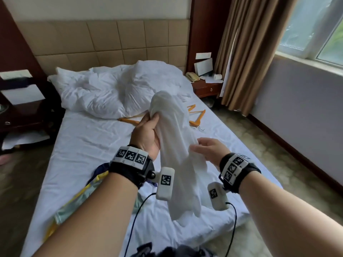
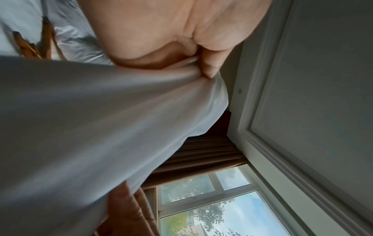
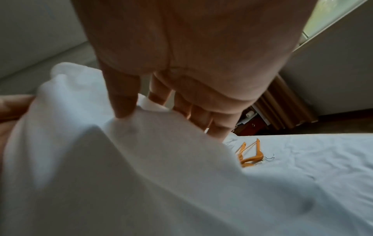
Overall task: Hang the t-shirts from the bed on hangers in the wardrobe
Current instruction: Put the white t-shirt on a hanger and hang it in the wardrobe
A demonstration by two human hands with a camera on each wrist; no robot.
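Observation:
A white t-shirt (image 1: 172, 138) hangs bunched in the air over the bed (image 1: 83, 141). My left hand (image 1: 151, 125) grips its upper part, thumb pressed into the folds (image 2: 210, 70). My right hand (image 1: 196, 146) pinches a lower edge of the shirt (image 3: 141, 159), with the thumb (image 3: 123, 108) on top and the fingers behind the cloth. Orange wooden hangers (image 1: 197, 117) lie on the sheet beyond the shirt, also seen in the right wrist view (image 3: 250, 157). A second garment in blue, yellow and green (image 1: 81, 199) lies on the bed under my left forearm.
A crumpled white duvet (image 1: 111, 89) fills the head of the bed. A nightstand with a phone (image 1: 206, 86) stands at the right by the brown curtain (image 1: 250, 52). A dark side table (image 1: 27, 112) stands at the left. Carpeted floor runs along the bed's right side.

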